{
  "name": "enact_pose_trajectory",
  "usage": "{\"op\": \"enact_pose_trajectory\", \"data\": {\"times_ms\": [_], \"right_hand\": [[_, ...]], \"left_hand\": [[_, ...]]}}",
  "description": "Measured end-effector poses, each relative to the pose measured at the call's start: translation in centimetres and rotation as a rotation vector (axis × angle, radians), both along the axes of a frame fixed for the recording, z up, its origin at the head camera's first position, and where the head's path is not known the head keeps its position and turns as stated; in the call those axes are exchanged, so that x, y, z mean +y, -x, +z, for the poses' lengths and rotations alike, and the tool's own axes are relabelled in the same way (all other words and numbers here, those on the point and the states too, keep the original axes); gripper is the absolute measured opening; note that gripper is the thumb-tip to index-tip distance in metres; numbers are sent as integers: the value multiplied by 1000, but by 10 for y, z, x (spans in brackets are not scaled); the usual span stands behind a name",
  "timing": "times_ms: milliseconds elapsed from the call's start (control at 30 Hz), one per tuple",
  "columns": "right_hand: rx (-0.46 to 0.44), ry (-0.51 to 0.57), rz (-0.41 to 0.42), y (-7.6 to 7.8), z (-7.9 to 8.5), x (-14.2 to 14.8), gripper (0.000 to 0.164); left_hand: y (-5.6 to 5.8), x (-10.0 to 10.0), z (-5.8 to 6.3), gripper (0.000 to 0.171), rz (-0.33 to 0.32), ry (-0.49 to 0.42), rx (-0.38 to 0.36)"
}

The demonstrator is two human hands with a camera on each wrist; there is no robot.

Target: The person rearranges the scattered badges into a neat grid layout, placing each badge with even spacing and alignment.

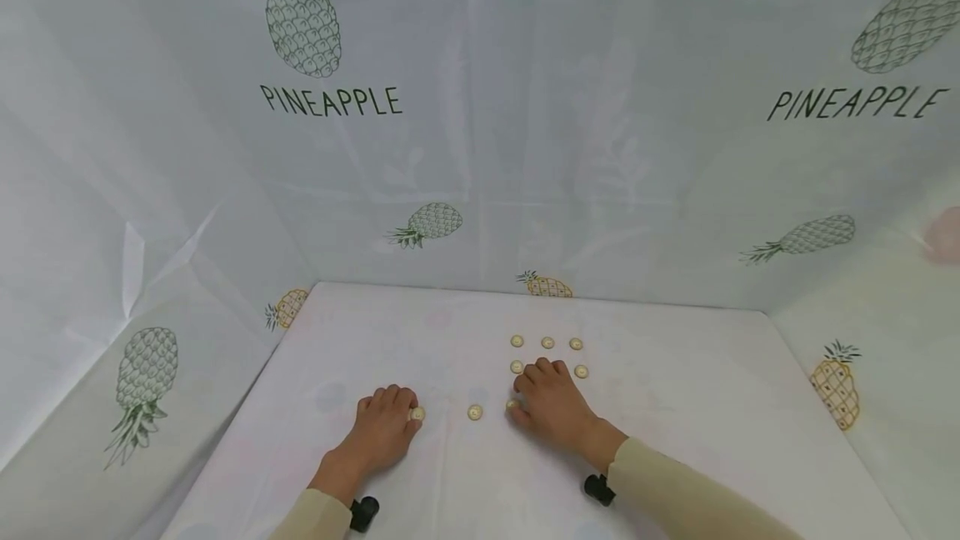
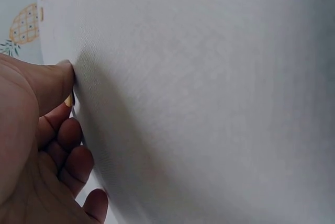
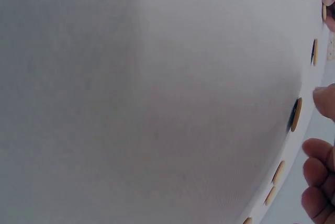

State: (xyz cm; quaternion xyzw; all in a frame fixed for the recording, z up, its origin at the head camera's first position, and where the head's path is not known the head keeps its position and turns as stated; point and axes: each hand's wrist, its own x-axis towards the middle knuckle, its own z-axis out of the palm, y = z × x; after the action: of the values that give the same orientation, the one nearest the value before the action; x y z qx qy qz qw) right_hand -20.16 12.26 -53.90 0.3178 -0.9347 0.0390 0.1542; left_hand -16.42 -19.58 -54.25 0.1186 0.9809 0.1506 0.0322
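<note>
On the white cloth, my left hand (image 1: 386,427) pinches a small round cream-coloured disc (image 1: 417,413) between thumb and forefinger. The left wrist view shows only the disc's tan edge (image 2: 68,100) behind the thumb; the remaining fingers are bent at the cloth. Further right, my right hand (image 1: 555,407) hovers just over the cloth with its fingers loosely bent. Beside its thumb lies another disc (image 1: 512,405), partly covered by the hand. In the right wrist view that disc (image 3: 297,114) rests on the cloth, apart from thumb and fingertips. One disc (image 1: 475,412) lies between both hands.
Beyond the right hand lie a back row of three discs, its middle one (image 1: 547,342) included, and two nearer discs, one left (image 1: 517,367) and one right (image 1: 581,372) of the fingers. Pineapple-printed sheeting (image 1: 555,148) walls the table (image 1: 697,407) at the back and sides.
</note>
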Motion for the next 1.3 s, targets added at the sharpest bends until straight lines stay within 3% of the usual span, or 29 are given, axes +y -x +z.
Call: {"op": "enact_pose_trajectory", "data": {"times_ms": [233,433,533,700,800,967,1300], "right_hand": [[65,-38,18,-2,-3,-3,34],[55,-67,0,-5,-3,-5,33],[14,-43,2,-6,-3,-5,26],[-150,51,23,-9,0,-3,8],[-196,60,7,-10,1,-1,13],[-163,52,-5,-9,-1,1,16],[-78,38,81,-6,-2,8,20]], "left_hand": [[-2,1,2,22,6,-12,2],[-2,1,2,22,2,-9,-1],[-3,1,2,22,4,-8,-7],[-4,1,4,22,2,-16,-2],[-4,2,5,22,1,-13,6],[-4,3,7,21,2,-20,8],[-4,0,0,20,1,-39,23]]}}
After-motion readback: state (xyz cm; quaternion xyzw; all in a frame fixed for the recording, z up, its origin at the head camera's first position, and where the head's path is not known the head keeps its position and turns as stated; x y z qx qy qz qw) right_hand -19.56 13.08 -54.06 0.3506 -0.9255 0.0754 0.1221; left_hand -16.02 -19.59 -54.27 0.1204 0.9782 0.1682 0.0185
